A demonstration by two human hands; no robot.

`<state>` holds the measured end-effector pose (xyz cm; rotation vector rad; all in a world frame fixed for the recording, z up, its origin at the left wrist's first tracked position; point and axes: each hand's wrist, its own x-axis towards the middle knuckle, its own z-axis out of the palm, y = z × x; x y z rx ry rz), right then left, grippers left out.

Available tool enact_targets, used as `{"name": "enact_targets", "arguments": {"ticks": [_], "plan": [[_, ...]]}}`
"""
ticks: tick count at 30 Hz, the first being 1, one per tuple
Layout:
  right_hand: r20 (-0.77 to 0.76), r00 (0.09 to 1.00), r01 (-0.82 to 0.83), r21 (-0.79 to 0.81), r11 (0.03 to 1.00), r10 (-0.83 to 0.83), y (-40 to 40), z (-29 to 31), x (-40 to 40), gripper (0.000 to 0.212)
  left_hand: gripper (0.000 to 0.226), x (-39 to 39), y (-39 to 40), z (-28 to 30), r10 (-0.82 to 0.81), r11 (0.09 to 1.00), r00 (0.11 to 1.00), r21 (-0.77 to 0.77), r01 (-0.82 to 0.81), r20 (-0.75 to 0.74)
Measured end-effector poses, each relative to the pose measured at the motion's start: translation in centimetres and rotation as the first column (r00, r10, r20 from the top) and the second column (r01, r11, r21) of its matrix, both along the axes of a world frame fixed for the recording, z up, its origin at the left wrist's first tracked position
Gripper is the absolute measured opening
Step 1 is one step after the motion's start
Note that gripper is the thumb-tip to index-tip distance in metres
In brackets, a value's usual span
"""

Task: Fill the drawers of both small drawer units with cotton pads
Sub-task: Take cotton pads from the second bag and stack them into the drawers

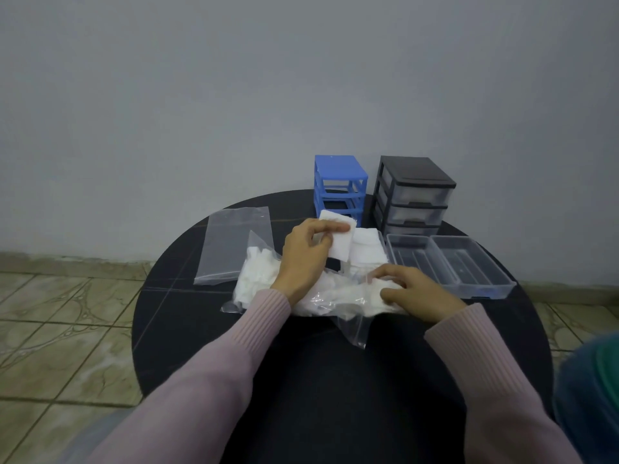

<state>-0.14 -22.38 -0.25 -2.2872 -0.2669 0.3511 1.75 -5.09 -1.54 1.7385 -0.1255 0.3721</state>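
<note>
Left hand (306, 254) pinches a flat white square cotton pad (340, 242); right hand (413, 291) seemingly grips the bagged pads (338, 296).

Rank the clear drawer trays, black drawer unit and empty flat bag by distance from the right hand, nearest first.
From the right hand:
1. Clear drawer trays, just beyond it, to its right.
2. Black drawer unit, behind the trays.
3. Empty flat bag, far left.

occl: blue unit (338, 182) bottom behind pads (340, 242) | black unit (415, 192) contents unclear
</note>
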Motion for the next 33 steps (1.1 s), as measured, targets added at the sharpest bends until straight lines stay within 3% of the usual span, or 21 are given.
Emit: {"name": "enact_targets", "arguments": {"ticks": [6, 9, 15, 19, 24, 27, 33], "plan": [[-0.058, 0.998, 0.033, 0.069, 0.997, -0.029, -1.0, 0.3, -0.1, 0.024, 0.038, -0.2, 0.0, 0.2, -0.011, 1.000, 1.000, -0.016, 0.011, -0.004], [0.033, 0.990, 0.135, 0.092, 0.987, -0.139, -1.5, 1.0, -0.1, 0.023, 0.038, -0.2, -0.1, 0.2, -0.013, 1.000, 1.000, -0.017, 0.013, -0.001], [0.197, 0.904, 0.303, 0.334, 0.893, -0.381, -1.7, 2.9, 0.3, 0.020, 0.036, -0.2, -0.1, 0.5, -0.024, 0.998, 1.000, -0.066, 0.023, -0.007], [0.265, 0.846, 0.292, 0.496, 0.818, -0.463, -0.6, 4.2, 0.9, 0.017, 0.035, -0.1, 0.1, 0.9, -0.038, 0.995, 0.999, -0.097, 0.037, -0.008], [0.131, 0.922, 0.159, 0.730, 0.665, -0.364, 2.6, 4.3, 2.4, 0.017, 0.028, 0.0, 0.5, 1.8, 0.000, 0.989, 1.000, -0.148, 0.001, 0.007], [0.066, 0.959, 0.118, 0.788, 0.604, -0.275, 4.6, 3.8, 3.4, 0.015, 0.023, -0.1, 0.8, 2.6, 0.004, 0.965, 1.000, -0.264, -0.002, 0.010], [0.053, 0.986, 0.049, 0.817, 0.575, -0.159, 6.9, 2.8, 4.1, 0.023, 0.025, 0.1, 1.4, 3.2, 0.087, 0.924, 0.995, -0.378, -0.062, 0.049]]}}
